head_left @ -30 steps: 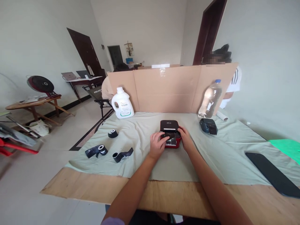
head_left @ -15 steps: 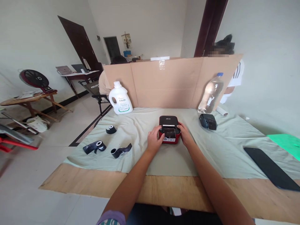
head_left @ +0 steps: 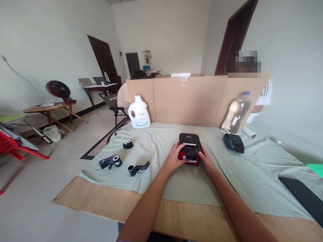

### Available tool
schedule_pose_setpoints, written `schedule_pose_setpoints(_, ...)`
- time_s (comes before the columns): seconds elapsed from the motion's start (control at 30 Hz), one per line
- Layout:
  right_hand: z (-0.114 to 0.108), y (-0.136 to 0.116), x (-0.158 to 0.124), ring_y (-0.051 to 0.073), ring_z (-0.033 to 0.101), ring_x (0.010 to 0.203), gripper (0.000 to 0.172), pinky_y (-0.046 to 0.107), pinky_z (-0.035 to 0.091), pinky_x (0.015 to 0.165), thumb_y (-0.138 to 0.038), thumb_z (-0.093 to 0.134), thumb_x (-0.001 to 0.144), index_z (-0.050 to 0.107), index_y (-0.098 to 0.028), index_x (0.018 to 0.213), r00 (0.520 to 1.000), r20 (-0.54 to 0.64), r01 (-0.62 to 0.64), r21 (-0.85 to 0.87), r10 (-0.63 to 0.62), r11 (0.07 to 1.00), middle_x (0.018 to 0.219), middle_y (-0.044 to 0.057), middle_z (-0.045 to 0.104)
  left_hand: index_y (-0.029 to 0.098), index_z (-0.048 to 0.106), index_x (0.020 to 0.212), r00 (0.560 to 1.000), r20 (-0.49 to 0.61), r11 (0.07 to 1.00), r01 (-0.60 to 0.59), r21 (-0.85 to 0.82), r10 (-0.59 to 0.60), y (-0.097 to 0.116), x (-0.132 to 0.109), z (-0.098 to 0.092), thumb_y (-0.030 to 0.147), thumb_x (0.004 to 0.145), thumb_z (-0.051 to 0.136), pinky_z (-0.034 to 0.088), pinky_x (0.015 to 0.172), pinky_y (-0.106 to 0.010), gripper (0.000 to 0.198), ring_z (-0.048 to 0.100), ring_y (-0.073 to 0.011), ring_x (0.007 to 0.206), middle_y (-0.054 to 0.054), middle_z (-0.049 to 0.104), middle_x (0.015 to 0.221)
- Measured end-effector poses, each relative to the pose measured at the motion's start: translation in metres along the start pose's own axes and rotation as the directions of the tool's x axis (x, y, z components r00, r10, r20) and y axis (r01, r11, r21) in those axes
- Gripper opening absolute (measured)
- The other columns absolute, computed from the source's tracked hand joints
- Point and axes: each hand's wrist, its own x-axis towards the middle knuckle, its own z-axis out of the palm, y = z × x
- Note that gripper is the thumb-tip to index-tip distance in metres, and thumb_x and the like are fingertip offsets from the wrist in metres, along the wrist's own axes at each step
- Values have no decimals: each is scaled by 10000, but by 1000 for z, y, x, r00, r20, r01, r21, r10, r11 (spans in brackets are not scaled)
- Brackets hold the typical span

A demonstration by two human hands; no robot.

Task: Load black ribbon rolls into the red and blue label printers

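A small red and black label printer (head_left: 189, 146) sits mid-table on a pale green cloth (head_left: 156, 148). My left hand (head_left: 174, 158) grips its left side with curled fingers. My right hand (head_left: 207, 160) holds its right side, fingers pressed against the casing. Dark film or tape shows in the printer's front opening. To the left on the cloth lie three black tape rolls: one (head_left: 128, 144) upright and compact, two (head_left: 111, 162) (head_left: 137, 167) partly unwound.
A cardboard screen (head_left: 191, 101) stands at the back, with a white detergent jug (head_left: 139, 113) and a clear water bottle (head_left: 236, 113) in front. A second dark printer (head_left: 234, 143) lies right; a black flat object (head_left: 302, 198) far right. A person sits behind the screen.
My left hand slid from the printer's front opening to its left side. Both hands now hold the printer by its sides. The camera view shifted slightly.
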Motion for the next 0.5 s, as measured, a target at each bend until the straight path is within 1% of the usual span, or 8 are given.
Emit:
schedule_pose_setpoints(0.07,6,-5,1,268,300,1490,691,461,217,1242,-629,610,836,496,-306,1437,1000,-3,0,-14,0,1000,1517,20,482,259,560,1298,999,-8,999,-32,-2,32,2,1,-5,156,756,714,365,1174,-432,573,409,-273,1424,-99,390,1540)
schedule_pose_setpoints(0.13,18,-9,6,264,326,1477,694,458,213,1246,-626,618,831,484,-323,1441,1000,-27,-2,0,2,1000,1510,10,488,251,594,1229,998,-26,998,-57,0,57,8,4,-15,125,767,682,399,1147,-404,487,467,-257,1376,-95,435,1500)
schedule_pose_setpoints(0.2,34,-15,17,266,359,1460,686,464,229,1241,-618,617,833,478,-331,1440,999,-33,-4,42,6,999,1497,7,499,256,600,1194,997,-50,998,-63,20,64,15,9,-32,91,757,660,429,1117,-385,471,512,-248,1328,-87,473,1463)
schedule_pose_setpoints(0.23,44,-19,23,269,371,1453,684,470,240,1237,-615,613,836,474,-330,1442,1000,-18,1,64,0,998,1489,10,505,260,603,1172,996,-66,998,-55,38,58,19,11,-43,74,748,647,449,1091,-377,466,530,-247,1303,-82,487,1447)
schedule_pose_setpoints(0.3,69,-32,38,275,379,1445,700,480,250,1230,-601,628,829,462,-325,1450,998,53,30,90,-35,996,1470,21,523,264,601,1121,993,-114,997,-20,79,29,25,12,-72,39,721,612,504,993,-348,460,589,-237,1200,-74,535,1379)
schedule_pose_setpoints(0.37,100,-48,53,277,369,1449,734,477,251,1229,-561,679,806,448,-320,1459,983,169,62,93,-77,994,1450,32,540,257,583,1075,985,-169,993,33,115,-13,25,11,-106,14,686,578,527,861,-301,460,636,-208,1039,-55,607,1227)
schedule_pose_setpoints(0.43,136,-62,68,272,367,1448,746,464,266,1222,-513,713,797,440,-316,1463,954,283,72,111,-101,991,1433,35,553,246,561,1044,979,-194,985,86,149,-56,19,7,-144,16,663,574,506,773,-259,445,635,-177,909,-19,643,1060)
schedule_pose_setpoints(0.5,174,-67,83,265,400,1427,731,444,296,1209,-484,714,807,436,-316,1462,932,340,71,158,-122,985,1421,31,563,234,551,1018,979,-188,975,119,186,-84,5,5,-182,49,664,600,474,724,-232,403,610,-153,828,13,646,951)
